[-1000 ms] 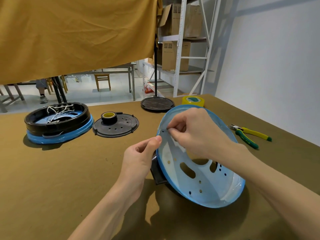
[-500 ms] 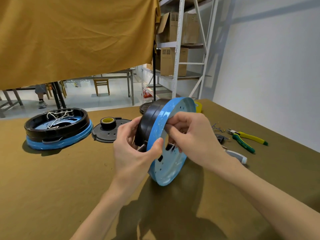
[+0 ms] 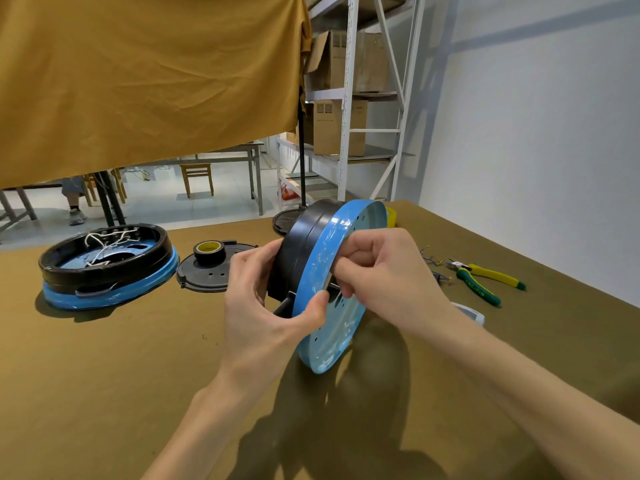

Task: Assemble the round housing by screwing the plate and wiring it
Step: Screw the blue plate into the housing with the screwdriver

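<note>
Head view: left hand [image 3: 266, 306] curled round housing [image 3: 322, 271] rim, thumb on blue edge, right hand [image 3: 377, 271] pinching inside the plate face, housing held on edge above table [image 3: 138, 358], second housing [image 3: 107, 265] and pliers [image 3: 485, 278] lying well apart.

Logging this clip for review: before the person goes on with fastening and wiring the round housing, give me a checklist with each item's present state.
1. Both hands hold the work: ok. The left hand grips the black-and-blue round housing at its rim; the right hand holds its blue plate side.
2. Housing steadied: ok. It stands on edge, lower rim on the brown table.
3. Screw in the right fingers: cannot tell, they hide it.
4. Cutting tool at hand: ok. The yellow-and-green pliers lie to the right.
5. Tape available: ok. The black roll of tape sits on a loose black round plate.
6. Screwdriver in sight: cannot tell.
</note>
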A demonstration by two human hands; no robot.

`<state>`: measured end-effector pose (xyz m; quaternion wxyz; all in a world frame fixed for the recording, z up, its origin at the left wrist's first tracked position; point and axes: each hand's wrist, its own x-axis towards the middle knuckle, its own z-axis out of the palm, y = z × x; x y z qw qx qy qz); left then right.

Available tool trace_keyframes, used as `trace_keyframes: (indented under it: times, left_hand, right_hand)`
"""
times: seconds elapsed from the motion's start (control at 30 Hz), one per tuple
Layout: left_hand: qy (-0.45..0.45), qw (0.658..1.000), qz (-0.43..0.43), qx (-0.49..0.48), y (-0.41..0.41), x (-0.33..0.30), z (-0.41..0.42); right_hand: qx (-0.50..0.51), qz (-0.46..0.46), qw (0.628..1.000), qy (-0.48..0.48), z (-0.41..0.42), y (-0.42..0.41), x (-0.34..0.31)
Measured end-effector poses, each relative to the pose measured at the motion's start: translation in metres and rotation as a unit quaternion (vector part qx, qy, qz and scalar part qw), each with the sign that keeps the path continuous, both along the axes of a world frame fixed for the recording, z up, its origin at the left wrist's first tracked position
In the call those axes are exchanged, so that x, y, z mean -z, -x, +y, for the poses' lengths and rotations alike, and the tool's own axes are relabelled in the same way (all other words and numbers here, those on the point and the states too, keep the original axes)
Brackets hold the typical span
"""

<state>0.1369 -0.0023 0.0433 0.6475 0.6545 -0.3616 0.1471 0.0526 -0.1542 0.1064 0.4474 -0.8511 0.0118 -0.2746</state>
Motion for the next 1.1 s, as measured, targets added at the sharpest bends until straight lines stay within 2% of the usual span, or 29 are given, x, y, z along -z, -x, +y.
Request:
trace_keyframes:
  times: [0.03, 0.07, 0.1, 0.13, 0.17, 0.2, 0.27, 0.37, 0.47, 0.53, 0.63, 0.7, 0.77, 0.9, 0.97, 1.1]
  left_hand:
    - [-0.001, 1.0, 0.0, 0.0, 0.0, 0.0, 0.001]
    - [-0.002, 1.0, -0.001, -0.002, 0.0, 0.001, 0.001]
    - [-0.003, 1.0, -0.003, -0.004, 0.0, 0.001, 0.001]
    - [-0.005, 1.0, -0.003, -0.007, -0.001, 0.001, 0.001]
    - [-0.007, 1.0, -0.001, -0.011, -0.001, 0.0, 0.0]
    - [-0.008, 1.0, -0.001, -0.015, -0.002, -0.001, -0.001]
    - [0.001, 1.0, 0.013, -0.019, -0.003, 0.0, -0.001]
    - [0.032, 0.995, 0.095, -0.007, -0.003, 0.0, 0.0]
    - [0.024, 0.986, 0.165, 0.022, -0.006, -0.007, -0.001]
    - [0.005, 0.969, 0.241, 0.056, -0.007, -0.009, 0.003]
    - [-0.078, 0.914, 0.379, 0.122, -0.018, -0.015, 0.001]
    - [-0.087, 0.903, 0.385, 0.169, -0.03, -0.005, 0.007]
    - [-0.104, 0.9, 0.391, 0.16, -0.041, 0.004, 0.009]
    - [-0.179, 0.821, 0.518, 0.163, -0.042, 0.016, 0.013]
    - [-0.209, 0.802, 0.531, 0.175, -0.045, 0.024, 0.016]
    - [-0.185, 0.803, 0.538, 0.176, -0.046, 0.026, 0.013]
  right_hand:
    - [-0.028, 0.058, 0.991, -0.12, -0.003, -0.002, -0.004]
    - [-0.055, 0.117, 0.963, -0.236, -0.004, -0.003, -0.008]
    - [-0.069, 0.149, 0.938, -0.304, -0.005, -0.003, -0.012]
    - [-0.067, 0.151, 0.937, -0.308, -0.005, -0.004, -0.013]
    - [-0.052, 0.128, 0.959, -0.249, -0.005, -0.004, -0.012]
    - [-0.026, 0.082, 0.986, -0.143, -0.003, -0.005, -0.01]
    - [0.013, -0.01, 0.999, 0.034, 0.005, -0.005, -0.006]
    - [0.019, -0.076, 0.993, 0.088, 0.006, -0.012, -0.002]
    - [0.054, -0.112, 0.981, 0.149, 0.006, -0.021, 0.0]
    - [0.058, -0.089, 0.975, 0.194, 0.006, -0.029, 0.002]
    - [0.044, -0.001, 0.975, 0.217, -0.002, -0.043, 0.006]
    - [0.014, 0.07, 0.974, 0.217, -0.01, -0.05, 0.013]
    - [-0.012, 0.114, 0.973, 0.203, -0.015, -0.053, 0.024]
    - [0.003, 0.118, 0.962, 0.245, -0.012, -0.058, 0.053]
    - [0.007, 0.122, 0.96, 0.252, -0.01, -0.059, 0.06]
    - [0.002, 0.166, 0.947, 0.276, -0.01, -0.063, 0.062]
